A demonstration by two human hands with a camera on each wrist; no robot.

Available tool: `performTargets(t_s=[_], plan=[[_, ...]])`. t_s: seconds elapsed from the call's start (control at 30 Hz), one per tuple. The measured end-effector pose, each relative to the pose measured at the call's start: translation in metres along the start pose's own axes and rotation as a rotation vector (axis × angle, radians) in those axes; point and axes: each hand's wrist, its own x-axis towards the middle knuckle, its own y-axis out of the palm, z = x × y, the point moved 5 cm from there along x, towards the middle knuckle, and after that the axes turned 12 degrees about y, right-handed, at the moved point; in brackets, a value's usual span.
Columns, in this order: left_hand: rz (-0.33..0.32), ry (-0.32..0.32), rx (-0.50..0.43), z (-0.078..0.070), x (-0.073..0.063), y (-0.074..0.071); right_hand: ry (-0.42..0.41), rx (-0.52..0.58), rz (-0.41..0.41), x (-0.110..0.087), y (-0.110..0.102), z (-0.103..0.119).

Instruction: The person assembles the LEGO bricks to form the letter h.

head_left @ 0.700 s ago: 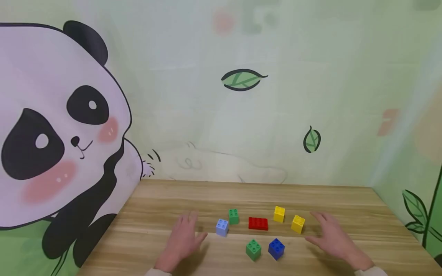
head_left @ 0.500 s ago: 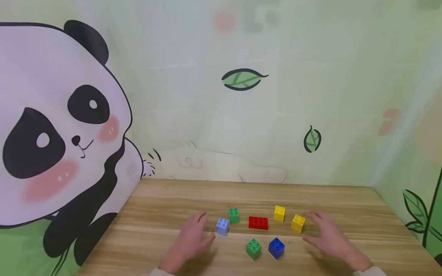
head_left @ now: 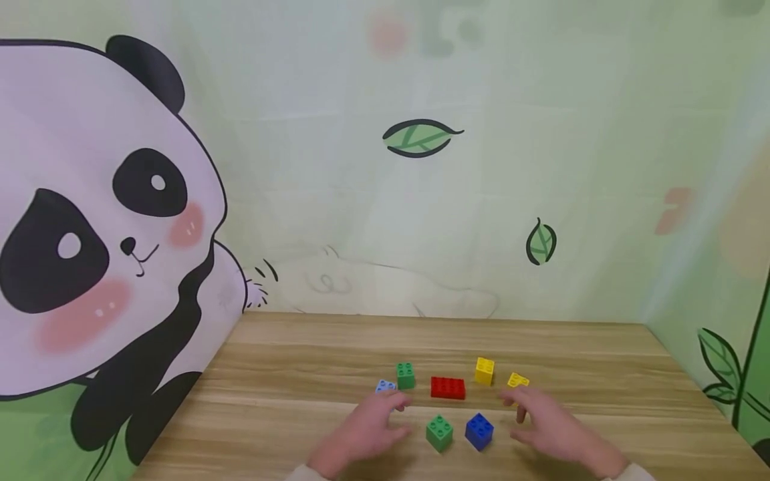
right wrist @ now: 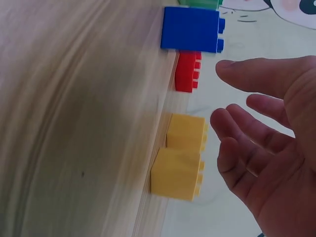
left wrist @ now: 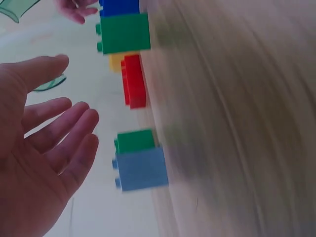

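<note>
My left hand (head_left: 371, 429) hovers left of the near green building block (head_left: 440, 433), thumb and fingers spread, holding nothing. It partly covers the light blue block (head_left: 385, 387) in the head view. Opposite it, my right hand (head_left: 549, 422) is over the table to the right of the dark blue block (head_left: 479, 431), its fingers loosely bent and apart. Its fingertips overlap the right yellow block (head_left: 518, 380). In the right wrist view nothing lies between the thumb and fingers (right wrist: 232, 123). The two near blocks stand side by side between the hands.
Behind stand a second green block (head_left: 406, 375), a flat red brick (head_left: 448, 387) and another yellow block (head_left: 484, 371). All rest on a wood-grain table (head_left: 289, 347). A wall (head_left: 337, 200) with a panda picture (head_left: 144, 280) borders the table at the back and left.
Both hands have moved inward toward the near green and dark blue blocks, the left going right and the right going left. The blocks keep their places on the table.
</note>
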Motion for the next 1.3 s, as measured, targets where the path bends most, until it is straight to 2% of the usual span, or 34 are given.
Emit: performTargets(t_s=[0.17,0.3,0.37,0.6,0.73,0.83,0.97,1.17,1.3], plan=[[0.092,-0.064,-0.132,-0.002,0.008,0.014,0.055,0.052,0.133,0.004,0.009,0.006],[0.143,-0.037,-0.170,0.006,0.015,0.028,0.072,0.072,0.187,0.007,0.016,0.010],[0.154,-0.032,-0.185,0.013,0.018,0.035,0.077,0.080,0.201,0.009,0.019,0.012],[0.173,0.007,-0.222,0.054,0.033,0.077,0.046,0.057,0.232,0.017,0.028,0.016],[0.183,0.020,-0.254,0.063,0.039,0.089,0.052,0.063,0.249,0.020,0.032,0.015],[0.203,0.013,-0.258,0.058,0.040,0.088,0.054,0.064,0.256,0.023,0.035,0.014],[0.217,-0.002,-0.233,0.042,0.039,0.079,0.032,0.055,0.249,0.025,0.036,0.015],[0.263,-0.090,-0.261,0.018,0.039,0.062,-0.018,0.094,0.256,0.027,0.039,0.013],[0.256,-0.124,-0.311,0.024,0.040,0.066,-0.040,0.097,0.257,0.031,0.043,0.002]])
